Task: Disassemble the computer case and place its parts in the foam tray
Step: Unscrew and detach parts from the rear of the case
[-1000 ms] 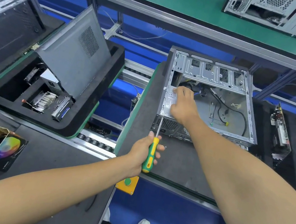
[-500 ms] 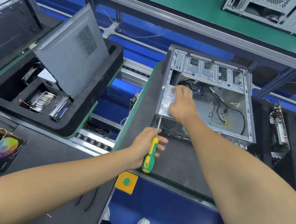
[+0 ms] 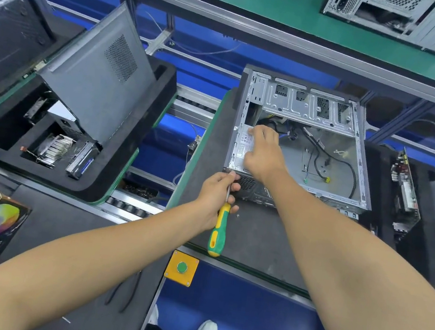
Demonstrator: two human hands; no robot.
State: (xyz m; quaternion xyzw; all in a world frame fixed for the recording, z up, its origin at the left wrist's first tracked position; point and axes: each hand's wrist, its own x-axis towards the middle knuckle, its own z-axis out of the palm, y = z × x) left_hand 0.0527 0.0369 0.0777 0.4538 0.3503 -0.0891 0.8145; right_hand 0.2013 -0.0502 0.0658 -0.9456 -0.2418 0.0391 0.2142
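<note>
At the left of the frame the foam tray (image 3: 145,116) is sitting on the conveyor, already carrying a grey side panel (image 3: 96,71) leaning upright, a heatsink (image 3: 52,150) and a drive (image 3: 82,161) in its pockets. Left of centre, the left hand (image 3: 213,194) is closing its grip around the metal shaft of the green-and-yellow screwdriver (image 3: 218,231); over the past second it has been climbing from the handle toward the tip, and the tip is now meeting the lower left corner of the computer case (image 3: 349,165), where half a second ago it was standing just short of the metal. A loose screw (image 3: 237,215) is lying on the dark table (image 3: 256,242) just beside the handle. That shift suggests a fastener at the case's rear corner is being worked, probably one holding the labelled unit (image 3: 242,146) inside.

At centre, the right hand (image 3: 263,154) is reaching into the open case, fingers curled down over that silver labelled unit along the left wall, steadying it as before; whether it is truly gripping or only pressing cannot be told. The case is lying open-side up at centre right, touching the screwdriver tip and under the right hand, well apart from the tray. Black cables (image 3: 320,156) are trailing across its floor.
</note>
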